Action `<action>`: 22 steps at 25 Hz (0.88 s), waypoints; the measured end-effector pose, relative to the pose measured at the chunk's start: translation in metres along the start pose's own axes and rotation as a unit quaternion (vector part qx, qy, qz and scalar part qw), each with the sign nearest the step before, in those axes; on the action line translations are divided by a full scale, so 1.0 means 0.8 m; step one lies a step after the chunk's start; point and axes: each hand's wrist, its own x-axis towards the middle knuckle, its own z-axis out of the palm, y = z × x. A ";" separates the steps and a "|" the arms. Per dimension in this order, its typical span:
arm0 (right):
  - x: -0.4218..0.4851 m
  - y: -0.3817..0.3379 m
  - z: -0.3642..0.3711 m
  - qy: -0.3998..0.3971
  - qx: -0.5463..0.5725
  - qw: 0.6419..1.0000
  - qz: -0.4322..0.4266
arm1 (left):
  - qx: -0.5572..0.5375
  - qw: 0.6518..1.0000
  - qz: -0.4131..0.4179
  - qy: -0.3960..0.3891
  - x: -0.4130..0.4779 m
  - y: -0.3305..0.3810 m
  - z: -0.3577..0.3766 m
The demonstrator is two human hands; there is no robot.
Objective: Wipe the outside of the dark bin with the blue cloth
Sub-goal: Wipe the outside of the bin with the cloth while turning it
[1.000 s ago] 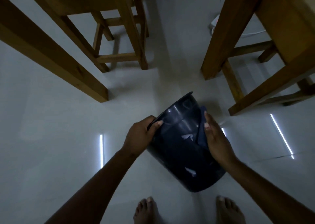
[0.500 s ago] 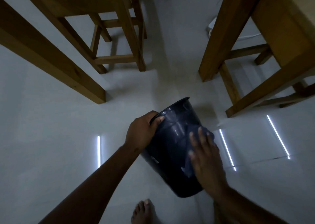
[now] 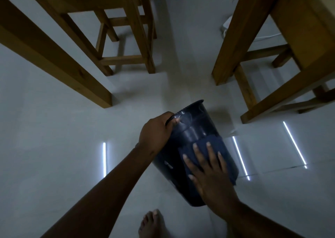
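Pale tiled floor (image 3: 54,129) under everything, with wooden furniture legs (image 3: 59,60) standing beyond the bin on both sides, well apart from it. Dark bin (image 3: 199,129) held tilted above the floor, rim pointing away, base toward a bare foot (image 3: 152,223) just below it. Cannot tell whether the base touches the floor.

Left hand (image 3: 154,132) at the bin's rim, fingers curled over the edge, pinching the wall between thumb and fingertips. Right hand (image 3: 210,172) flat on the bin's upper side wall, fingers (image 3: 197,152) spread wide, pressing the blue cloth (image 3: 213,143) against the plastic. Cloth lying touching the bin's side, reaching past the fingertips toward the rim and down over the bin's right flank.

Step in hand, by the look of it: stroking the cloth along the outer wall. To do it well:
- Keep the palm flat and the spread wide, so the cloth bears evenly and does not bunch.
- Run long strokes from rim to base, following the curve, not short dabs.
- Hold firm at the rim to resist the push; smooth plastic likely slips under pressure.
- Turn the bin a little at the rim after each pass, so the hidden underside comes up in turn.
- Mind the loose cloth edge on the bin's right flank; likely to fold under and leave a streak unwiped.
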 end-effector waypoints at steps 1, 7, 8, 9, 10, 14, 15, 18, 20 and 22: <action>0.015 0.006 -0.003 0.016 -0.021 0.999 -0.033 | -0.005 1.000 0.011 0.003 0.001 0.002 0.000; 0.037 0.045 -0.014 0.045 0.119 0.978 0.164 | 0.017 1.000 -0.008 -0.002 0.008 0.013 -0.002; 0.019 0.030 -0.007 0.037 0.073 0.988 0.129 | 0.015 1.000 -0.009 -0.001 0.007 0.015 0.000; 0.006 0.018 -0.005 0.018 0.040 0.996 0.081 | 0.017 1.000 -0.003 -0.001 0.008 0.016 0.001; 0.002 0.015 -0.003 -0.003 0.020 0.999 0.044 | 0.016 1.000 0.011 -0.011 0.010 0.014 0.000; 0.050 0.051 -0.021 0.050 0.041 0.996 0.060 | -0.027 0.994 0.045 -0.098 -0.001 -0.027 -0.018; 0.061 0.069 -0.026 0.058 0.104 0.988 0.102 | -0.008 0.996 0.037 -0.083 -0.010 -0.034 -0.019; 0.054 0.094 -0.026 0.047 0.234 0.956 0.173 | 0.012 1.000 0.008 0.002 -0.019 -0.025 -0.009; 0.027 0.061 -0.016 0.028 0.221 0.956 0.192 | 0.010 0.999 0.009 0.034 -0.004 -0.009 -0.004; 0.008 0.021 -0.004 0.039 0.128 0.986 0.102 | 0.018 0.999 0.032 0.028 0.007 0.001 -0.006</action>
